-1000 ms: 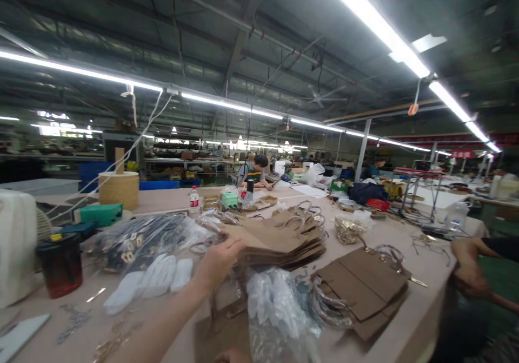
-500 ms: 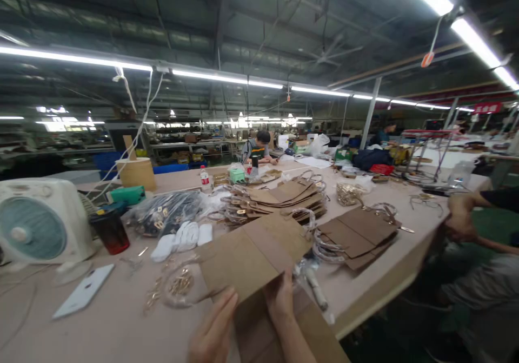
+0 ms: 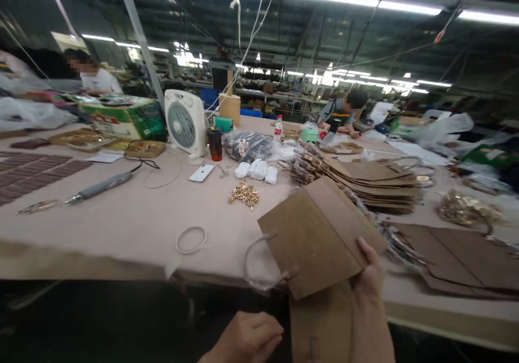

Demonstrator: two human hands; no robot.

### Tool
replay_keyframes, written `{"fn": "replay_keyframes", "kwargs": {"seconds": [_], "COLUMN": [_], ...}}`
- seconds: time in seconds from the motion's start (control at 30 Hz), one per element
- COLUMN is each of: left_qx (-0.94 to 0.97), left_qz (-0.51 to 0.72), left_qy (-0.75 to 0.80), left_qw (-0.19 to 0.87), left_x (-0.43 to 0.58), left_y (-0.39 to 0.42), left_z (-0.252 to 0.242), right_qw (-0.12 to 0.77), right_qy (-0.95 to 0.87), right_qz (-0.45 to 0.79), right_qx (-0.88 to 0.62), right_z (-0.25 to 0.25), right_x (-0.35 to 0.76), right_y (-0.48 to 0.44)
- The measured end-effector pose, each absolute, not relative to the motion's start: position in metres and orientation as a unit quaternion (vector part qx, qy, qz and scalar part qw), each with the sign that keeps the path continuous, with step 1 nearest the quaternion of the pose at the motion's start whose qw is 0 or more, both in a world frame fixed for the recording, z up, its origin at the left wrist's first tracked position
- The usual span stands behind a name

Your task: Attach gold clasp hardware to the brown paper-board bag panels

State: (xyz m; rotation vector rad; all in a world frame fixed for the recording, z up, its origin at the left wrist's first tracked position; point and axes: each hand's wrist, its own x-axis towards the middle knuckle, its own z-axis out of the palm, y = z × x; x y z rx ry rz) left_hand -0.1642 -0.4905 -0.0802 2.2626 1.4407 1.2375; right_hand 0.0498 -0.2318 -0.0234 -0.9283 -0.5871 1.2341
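Observation:
A brown bag panel [image 3: 312, 244] with a lighter band across it and a plastic-wrapped loop handle [image 3: 247, 265] is held up before me, its lower part hanging below the table edge. My right hand [image 3: 371, 268] grips its right side, thumb on the front and fingers hidden behind. Below and left of the panel, apart from it, is my left hand [image 3: 253, 333], fingers curled together with nothing visible in them. A small heap of gold metal clasps [image 3: 243, 194] lies on the table beyond the handle.
Stacked brown bag pieces [image 3: 368, 184] lie behind the panel, with more brown pieces [image 3: 458, 257] at right. Leftward are a white ring [image 3: 191, 240], a grey-handled tool [image 3: 105, 185], a phone [image 3: 201, 173], a dark cup [image 3: 214, 144] and a fan [image 3: 184, 122]. Two people sit farther off.
My view has swung left, bringing the tool and white ring into sight. My left hand has come off the panel and closed; my right hand still holds it.

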Motion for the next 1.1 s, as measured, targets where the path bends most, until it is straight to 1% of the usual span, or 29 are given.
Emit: {"fn": "replay_keyframes", "kwargs": {"seconds": [0.1,0.2,0.3,0.37,0.5,0.63,0.73,0.9,1.1], "left_qx": [0.713,0.653,0.592,0.575,0.600,0.626,0.643,0.640,0.660], "left_qz": [0.422,0.455,0.483,0.497,0.505,0.466,0.437,0.409,0.388], "left_qy": [0.532,0.558,0.576,0.579,0.580,0.604,0.618,0.650,0.643], "left_qw": [0.174,0.235,0.290,0.295,0.220,0.166,0.117,0.035,-0.019], "left_x": [-0.162,-0.155,-0.152,-0.156,-0.180,-0.203,-0.207,-0.196,-0.194], "left_y": [-0.499,-0.497,-0.484,-0.469,-0.430,-0.396,-0.390,-0.391,-0.379], "left_z": [-0.087,-0.087,-0.074,-0.061,-0.048,-0.058,-0.067,-0.072,-0.084], "right_qw": [0.711,0.740,0.745,0.759,0.808,0.787,0.779,0.760,0.722], "right_qy": [-0.229,-0.270,-0.337,-0.357,-0.329,-0.367,-0.356,-0.297,-0.319], "right_qz": [0.488,0.445,0.418,0.397,0.382,0.439,0.473,0.513,0.509], "right_qx": [-0.452,-0.426,-0.396,-0.373,-0.306,-0.232,-0.206,-0.267,-0.343], "right_z": [0.007,0.031,0.050,0.066,0.107,0.143,0.159,0.158,0.128], "right_x": [0.093,0.129,0.146,0.143,0.117,0.089,0.066,0.024,-0.009], "right_y": [-0.246,-0.269,-0.286,-0.284,-0.234,-0.141,-0.074,0.001,0.053]}}
